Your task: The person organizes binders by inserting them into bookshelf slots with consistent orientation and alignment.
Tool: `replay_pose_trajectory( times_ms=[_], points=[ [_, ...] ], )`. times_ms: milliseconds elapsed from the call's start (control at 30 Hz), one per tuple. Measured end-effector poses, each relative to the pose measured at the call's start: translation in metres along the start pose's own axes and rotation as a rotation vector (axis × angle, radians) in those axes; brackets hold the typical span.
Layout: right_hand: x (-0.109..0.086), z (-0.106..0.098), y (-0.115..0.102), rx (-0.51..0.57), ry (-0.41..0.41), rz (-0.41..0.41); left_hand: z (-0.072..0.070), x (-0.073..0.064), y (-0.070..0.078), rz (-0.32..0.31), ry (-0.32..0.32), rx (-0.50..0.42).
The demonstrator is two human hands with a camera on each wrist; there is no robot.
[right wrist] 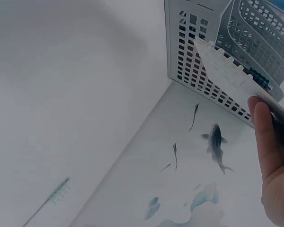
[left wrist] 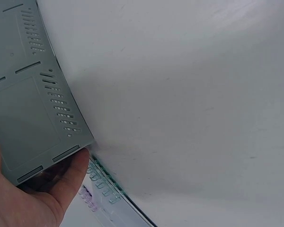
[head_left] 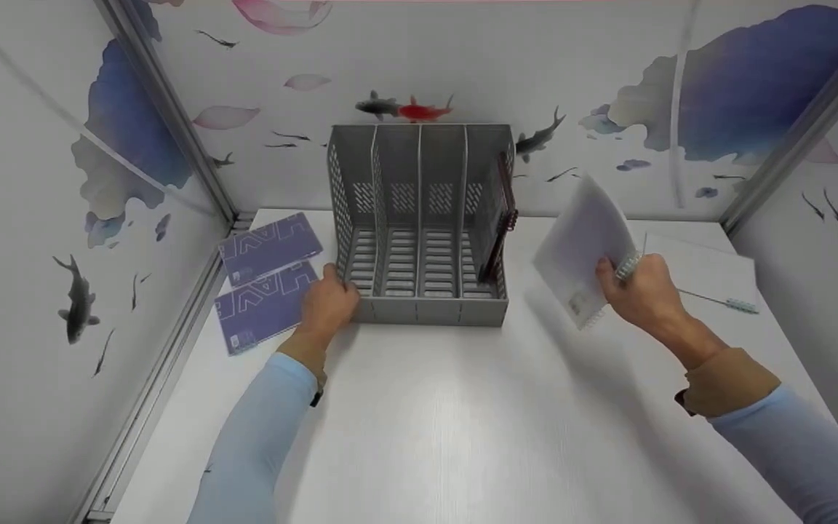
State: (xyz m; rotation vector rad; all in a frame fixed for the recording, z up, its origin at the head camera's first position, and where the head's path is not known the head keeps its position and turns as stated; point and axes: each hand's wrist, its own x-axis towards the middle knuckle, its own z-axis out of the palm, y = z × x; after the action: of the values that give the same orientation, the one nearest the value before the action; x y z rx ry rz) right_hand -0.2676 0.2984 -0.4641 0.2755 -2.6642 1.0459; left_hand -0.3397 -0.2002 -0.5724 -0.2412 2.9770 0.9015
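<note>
Walls [head_left: 463,44], three in view, white, printed with fish and petals. Table [head_left: 448,422], one, white. File rack [head_left: 431,313], one, grey, four compartments, standing near the back wall. Notebooks, five: two blue-purple notebooks [head_left: 270,247] lying left of the rack, each bearing large outlined capitals, incomplete to the eye and not certain to read, plus a small pale label too fine to read; one white notebook [head_left: 706,266] with a green coil, lying at right; one held notebook [head_left: 579,236], pale, tilted, above the table between the rack and the white one; one dark notebook [head_left: 494,218], red-edged, standing in the rightmost compartment. Hands, two: left hand [head_left: 328,309] gripping the rack's front left corner; right hand [head_left: 641,295] pinching the held notebook by its coiled edge, thumb against the cover.
</note>
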Motion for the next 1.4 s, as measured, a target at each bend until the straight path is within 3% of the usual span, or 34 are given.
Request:
replay_pose_trajectory(
  times_ms=[200, 633, 967, 1400],
  points=[
    [-0.001, 0.004, -0.009, 0.030, -0.070, 0.026, 0.000, -0.001, 0.000, -0.001, -0.022, -0.016],
    [0.001, 0.007, -0.033, 0.129, -0.171, -0.005, 0.000, 0.001, 0.000, -0.015, -0.042, -0.030],
    [0.011, 0.018, -0.051, 0.110, -0.177, -0.079, 0.002, 0.000, -0.001, 0.005, -0.015, -0.003],
    [0.034, 0.038, -0.064, 0.089, -0.195, -0.064, 0.000, 0.001, 0.001, -0.018, -0.022, 0.003]
  ],
)
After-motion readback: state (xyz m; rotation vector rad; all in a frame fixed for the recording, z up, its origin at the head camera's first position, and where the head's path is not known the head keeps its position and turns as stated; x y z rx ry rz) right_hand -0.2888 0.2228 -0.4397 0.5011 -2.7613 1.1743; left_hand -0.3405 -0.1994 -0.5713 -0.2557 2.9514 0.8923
